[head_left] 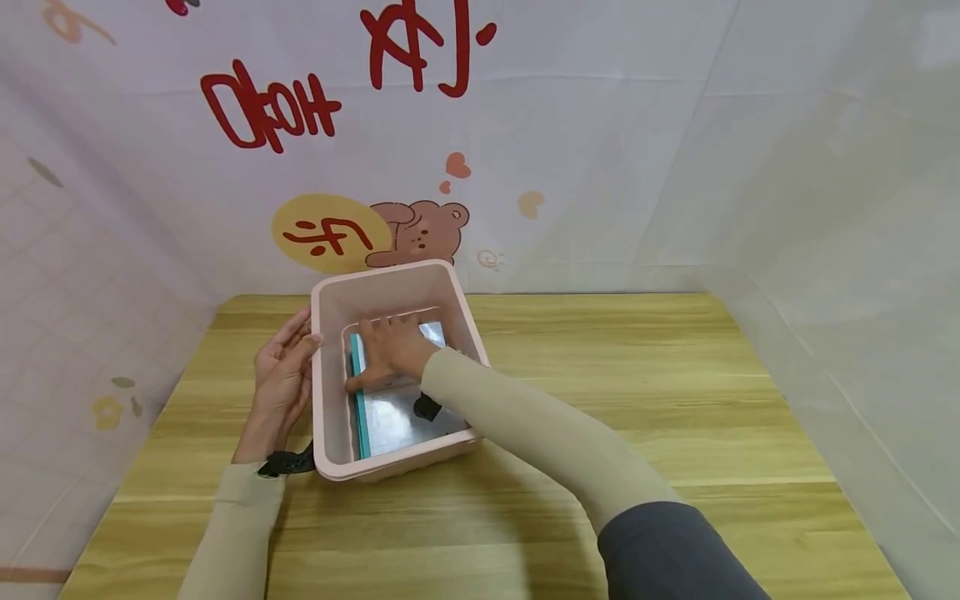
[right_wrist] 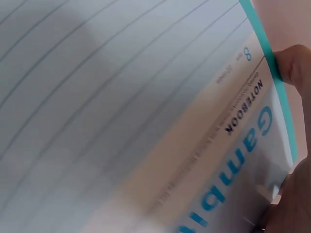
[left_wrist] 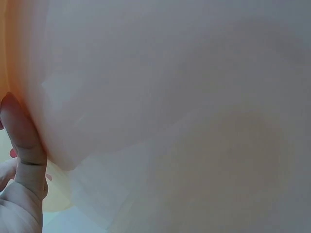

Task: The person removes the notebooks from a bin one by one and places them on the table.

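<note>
White sheeting (head_left: 577, 150) makes up the back and sides; we note large red characters printed across its upper part. Below it, a wooden table (head_left: 637, 367) with yellowish grain. Two pale sleeves (head_left: 555, 433) come in from the near side, the right one reaching across from a dark grey upper sleeve (head_left: 675, 554).

Pink bin (head_left: 324, 408) left of centre over the table, rim upward, turned a little askew. We cannot tell whether its base sits fully on the wood.

Notebook (head_left: 393, 425) lies inside the bin, cover up and glossy. Teal binding (head_left: 362, 425) runs along its left edge, beside the bin's left wall. From the right wrist we see dark ruled lines on the cover, the word NOTEBOOK and big blue lettering (right_wrist: 232, 167), partly cut off.

On the sheet behind the bin we count one printed bear (head_left: 423, 235) next to a yellow oval.

Left hand (head_left: 281, 375) grips the bin's left side, thumb at the rim, fingers along the outer wall. Right hand (head_left: 390, 350) is spread over the notebook's far part, thumb touching the binding; its other fingertips are unclear to us.

Black strap (head_left: 288, 463) at the left wrist.
</note>
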`<state>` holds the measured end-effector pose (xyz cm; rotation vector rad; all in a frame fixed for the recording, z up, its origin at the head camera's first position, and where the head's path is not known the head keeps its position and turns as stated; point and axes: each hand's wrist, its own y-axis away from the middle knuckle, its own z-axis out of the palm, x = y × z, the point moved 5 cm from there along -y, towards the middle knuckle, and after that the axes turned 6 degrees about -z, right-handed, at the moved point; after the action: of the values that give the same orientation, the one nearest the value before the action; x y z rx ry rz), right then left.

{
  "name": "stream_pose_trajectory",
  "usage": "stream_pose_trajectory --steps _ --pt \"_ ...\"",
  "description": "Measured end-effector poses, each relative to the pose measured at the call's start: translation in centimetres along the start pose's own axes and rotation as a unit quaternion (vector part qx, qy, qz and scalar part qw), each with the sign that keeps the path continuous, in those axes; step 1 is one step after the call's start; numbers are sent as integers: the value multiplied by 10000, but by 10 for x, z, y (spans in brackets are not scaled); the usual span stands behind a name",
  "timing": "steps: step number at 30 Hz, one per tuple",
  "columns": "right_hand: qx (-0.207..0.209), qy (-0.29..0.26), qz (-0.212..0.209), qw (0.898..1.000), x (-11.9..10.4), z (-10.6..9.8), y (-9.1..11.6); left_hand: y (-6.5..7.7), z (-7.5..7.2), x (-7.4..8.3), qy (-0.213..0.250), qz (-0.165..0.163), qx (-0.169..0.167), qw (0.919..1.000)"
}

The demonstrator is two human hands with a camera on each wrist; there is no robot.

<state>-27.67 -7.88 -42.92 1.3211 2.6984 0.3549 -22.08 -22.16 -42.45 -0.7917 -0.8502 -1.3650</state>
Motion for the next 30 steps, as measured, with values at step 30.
stream_pose_trajectory --steps 30 --pt "1507 -104 -560 9869 4 -49 2 -2 1 1 -97 21 -85 9999"
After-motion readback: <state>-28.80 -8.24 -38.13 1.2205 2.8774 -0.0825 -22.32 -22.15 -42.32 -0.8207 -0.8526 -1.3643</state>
